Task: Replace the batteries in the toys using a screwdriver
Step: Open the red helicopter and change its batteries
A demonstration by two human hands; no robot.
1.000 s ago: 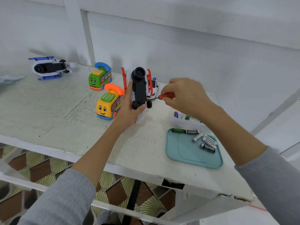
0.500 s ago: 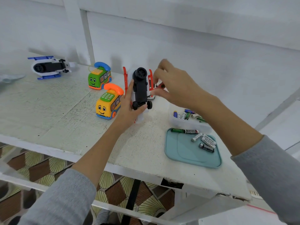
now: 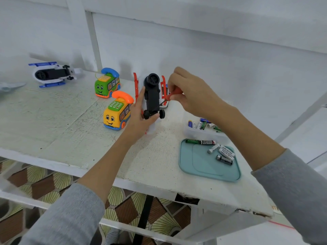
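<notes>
Toys line the back of the white table [image 3: 53,121] where we work. With our left hand [image 3: 139,119] we hold a toy helicopter [image 3: 151,96] upright and turned over, its black underside and small wheels facing us, the red skids sticking out on either side. Our fingers curl round its left flank and the thumb presses near the lower wheels.

Our right hand [image 3: 191,92] pinches a screwdriver [image 3: 172,95] by its red handle, fingertips bunched round it, and the dark shaft slants down-left onto the black underside of the helicopter. We cannot tell whether the tip sits in a screw.

Just left of our left hand stands a yellow bus phone [image 3: 117,115] with an orange receiver, and behind it a green bus phone [image 3: 107,85] with a blue receiver. Farther left, well apart, a second helicopter [image 3: 53,75], white with blue skids, lies belly up.

On the right, a teal tray [image 3: 200,165] lies near the table's front edge with several loose batteries [image 3: 223,152] at its far side. Just behind it sits a clear tub [image 3: 203,133] with more batteries inside, partly hidden by our right forearm.
</notes>
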